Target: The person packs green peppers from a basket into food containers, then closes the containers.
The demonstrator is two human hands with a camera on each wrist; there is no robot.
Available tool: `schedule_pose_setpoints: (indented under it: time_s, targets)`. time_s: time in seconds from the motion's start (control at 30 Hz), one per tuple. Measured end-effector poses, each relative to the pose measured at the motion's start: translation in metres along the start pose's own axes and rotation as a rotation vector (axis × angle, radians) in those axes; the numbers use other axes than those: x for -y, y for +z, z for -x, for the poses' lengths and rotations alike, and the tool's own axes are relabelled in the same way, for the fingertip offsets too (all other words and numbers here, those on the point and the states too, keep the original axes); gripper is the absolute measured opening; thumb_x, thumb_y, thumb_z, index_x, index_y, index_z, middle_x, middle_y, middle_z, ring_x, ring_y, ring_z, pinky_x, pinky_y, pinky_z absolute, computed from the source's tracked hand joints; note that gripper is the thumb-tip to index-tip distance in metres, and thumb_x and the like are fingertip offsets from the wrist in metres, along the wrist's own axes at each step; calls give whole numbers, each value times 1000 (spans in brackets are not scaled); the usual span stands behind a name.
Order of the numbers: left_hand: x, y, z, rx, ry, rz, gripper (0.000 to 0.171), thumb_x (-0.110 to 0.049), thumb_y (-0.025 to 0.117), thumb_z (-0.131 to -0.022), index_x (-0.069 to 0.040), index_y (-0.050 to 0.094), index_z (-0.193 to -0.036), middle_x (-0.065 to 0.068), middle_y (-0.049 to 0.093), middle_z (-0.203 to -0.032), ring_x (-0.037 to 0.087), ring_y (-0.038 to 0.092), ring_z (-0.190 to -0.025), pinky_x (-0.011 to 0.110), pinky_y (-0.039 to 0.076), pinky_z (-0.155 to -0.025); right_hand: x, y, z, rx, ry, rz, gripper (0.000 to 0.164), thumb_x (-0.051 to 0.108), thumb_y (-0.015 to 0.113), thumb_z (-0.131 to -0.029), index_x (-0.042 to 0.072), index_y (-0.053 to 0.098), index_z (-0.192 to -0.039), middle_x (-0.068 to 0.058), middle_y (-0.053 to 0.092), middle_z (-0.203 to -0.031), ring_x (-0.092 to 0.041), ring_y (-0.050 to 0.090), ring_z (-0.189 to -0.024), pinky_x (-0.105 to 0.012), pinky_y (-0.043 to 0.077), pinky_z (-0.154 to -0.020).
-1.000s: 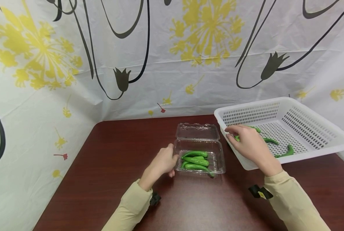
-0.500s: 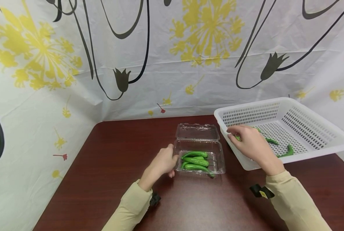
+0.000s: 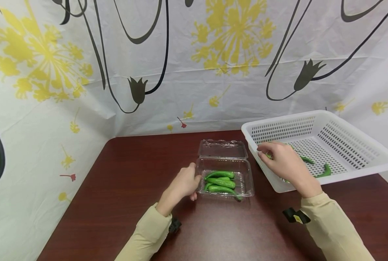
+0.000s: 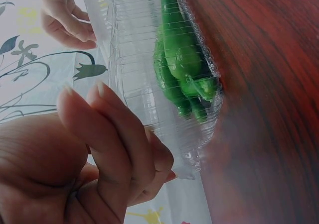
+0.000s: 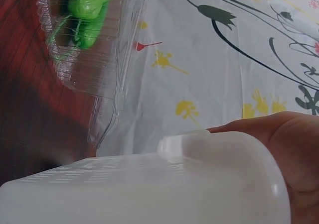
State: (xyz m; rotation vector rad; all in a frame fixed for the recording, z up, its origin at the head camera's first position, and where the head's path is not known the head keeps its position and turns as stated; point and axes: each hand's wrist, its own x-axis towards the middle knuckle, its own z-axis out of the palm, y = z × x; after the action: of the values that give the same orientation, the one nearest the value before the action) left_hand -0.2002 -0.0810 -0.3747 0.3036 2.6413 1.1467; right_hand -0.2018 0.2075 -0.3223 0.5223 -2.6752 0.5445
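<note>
In the head view, my left hand (image 3: 183,182) holds the left side of a clear plastic clamshell container (image 3: 246,177), thumb at its rim. Its fingers (image 4: 124,129) curl by the container's corner in the left wrist view. Several green peppers (image 3: 221,182) lie inside, and the lid (image 3: 223,149) is folded back. My right hand (image 3: 283,163) is bent over the left wall of a white perforated basket (image 3: 370,156). Green shows beneath its fingers, but I cannot tell whether they grip it. The basket's wall (image 5: 149,194) hides most of this hand in the right wrist view.
More green peppers lie in the basket, one (image 3: 325,171) near its front wall. A dark red wooden table (image 3: 141,159) bears both containers. Behind it hangs a white patterned cloth (image 3: 187,90).
My right hand has shifted slightly to the right over the basket, covering a little more of the peppers there. The left hand and the clamshell container have stayed in place.
</note>
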Motion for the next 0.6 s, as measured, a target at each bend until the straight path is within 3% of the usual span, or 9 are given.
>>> schedule_pose_setpoints:
  time_s: [0.3, 0.6]
  targets:
    - [0, 0, 0, 7, -6, -12, 50, -11, 48, -94, 8, 27, -136, 10, 57, -51, 18, 55, -33, 33, 49, -39, -2, -1, 0, 26, 5, -3, 15, 11, 60, -86, 5, 68, -97, -8, 67, -85, -26, 64, -79, -43, 48, -66]
    - [0, -1, 0, 11, -8, 2, 46, -11, 48, -94, 8, 31, -133, 11, 58, -51, 18, 56, -33, 34, 49, -39, -6, -4, 0, 29, 8, -2, 12, 10, 61, -85, 7, 68, -93, -6, 67, -84, -23, 63, -78, -43, 48, -67]
